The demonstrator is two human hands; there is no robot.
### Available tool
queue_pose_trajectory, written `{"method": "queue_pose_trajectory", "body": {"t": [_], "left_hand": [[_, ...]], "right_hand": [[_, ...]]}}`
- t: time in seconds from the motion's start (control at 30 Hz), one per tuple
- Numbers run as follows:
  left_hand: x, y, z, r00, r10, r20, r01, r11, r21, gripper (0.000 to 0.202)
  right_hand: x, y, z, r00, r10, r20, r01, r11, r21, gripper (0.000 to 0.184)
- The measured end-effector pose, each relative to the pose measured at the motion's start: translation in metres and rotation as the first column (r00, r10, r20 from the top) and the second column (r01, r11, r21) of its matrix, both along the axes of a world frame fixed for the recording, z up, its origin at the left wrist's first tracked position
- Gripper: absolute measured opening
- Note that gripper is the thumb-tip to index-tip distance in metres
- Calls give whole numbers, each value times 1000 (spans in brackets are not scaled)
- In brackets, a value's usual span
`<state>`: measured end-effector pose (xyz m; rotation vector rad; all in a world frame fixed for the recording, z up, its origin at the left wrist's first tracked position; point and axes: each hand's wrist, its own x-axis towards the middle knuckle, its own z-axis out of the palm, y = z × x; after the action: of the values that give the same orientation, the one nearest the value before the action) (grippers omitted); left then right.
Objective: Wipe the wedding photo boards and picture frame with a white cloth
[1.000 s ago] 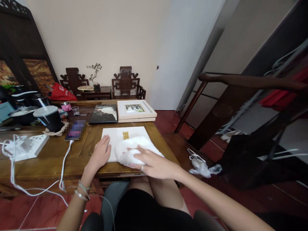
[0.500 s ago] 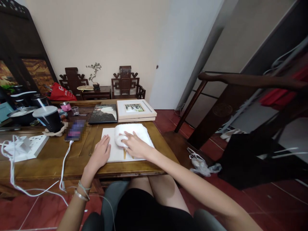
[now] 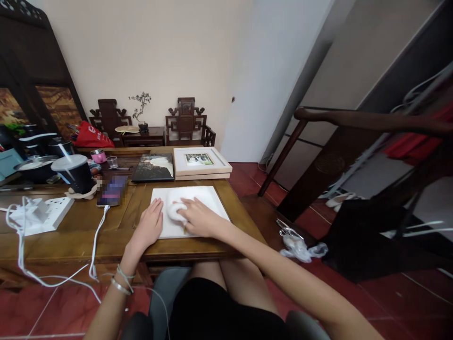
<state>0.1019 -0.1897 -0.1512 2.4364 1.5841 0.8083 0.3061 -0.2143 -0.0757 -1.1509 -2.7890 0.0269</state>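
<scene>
A flat white panel lies near the front edge of the wooden table. My right hand presses a bunched white cloth down on it, with the fingers curled over the cloth. The cloth's outline is smeared and blends into the white panel. A small yellow-brown mark shows just below the cloth. My left hand rests flat along the panel's left edge, fingers stretched out and holding nothing.
Behind the panel are a dark photo album and stacked white picture frames. To the left stand a phone on a charging cable, a lidded cup and a power strip. A wooden chair is at the right.
My right hand has shifted slightly towards me with the cloth, whose fuzzy far part is now blurred. My left hand stays at the panel's edge.
</scene>
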Motion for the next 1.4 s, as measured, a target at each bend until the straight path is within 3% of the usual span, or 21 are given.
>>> {"method": "queue_pose_trajectory", "body": {"t": [0.1,0.17,0.33,0.43,0.53,0.63,0.8,0.9,1.0,1.07,1.13,1.23,1.3,1.4], "left_hand": [[-1,1,-1,1000,-8,10,8,1000,7,49],[-1,1,-1,1000,-15,16,15,1000,7,49],[-2,1,-1,998,-28,54,28,1000,5,48],[-2,0,0,998,-22,53,23,999,-22,48],[-1,-1,2,1000,-5,29,6,999,-34,48],[0,-1,2,1000,-1,4,1,999,-35,50],[0,-1,3,999,-5,42,5,1000,-19,49],[1,-3,8,993,-3,118,3,1000,0,47],[2,-5,17,960,71,271,-79,997,20,45],[1,-6,22,902,124,415,-140,990,8,45],[0,-6,24,825,136,548,-149,989,-21,48],[1,-7,23,755,137,642,-137,989,-50,53],[2,-8,23,774,146,617,-146,988,-50,54],[5,-9,21,857,126,500,-139,990,-11,53]], "right_hand": [[-10,26,-5,999,-36,32,35,999,32,38],[-15,27,-7,997,-40,64,35,997,65,38],[-14,-17,-8,996,71,54,-76,993,93,34],[-5,-46,0,989,148,-1,-148,989,13,31],[3,-55,8,984,166,-57,-170,982,-76,28],[5,-40,9,989,120,-83,-127,988,-88,27],[-2,10,-2,998,-6,-69,6,1000,-4,32],[-15,27,-7,995,-85,-52,87,996,26,35],[-32,25,-10,989,-140,-39,142,988,57,35],[-40,14,-10,996,-87,-35,89,993,71,34],[-42,0,-7,999,43,-26,-41,997,65,33],[-32,-22,3,974,223,-27,-223,975,12,29],[-20,-31,12,960,278,-41,-279,959,-45,26],[-6,-31,23,970,243,-32,-245,964,-106,23]]}}
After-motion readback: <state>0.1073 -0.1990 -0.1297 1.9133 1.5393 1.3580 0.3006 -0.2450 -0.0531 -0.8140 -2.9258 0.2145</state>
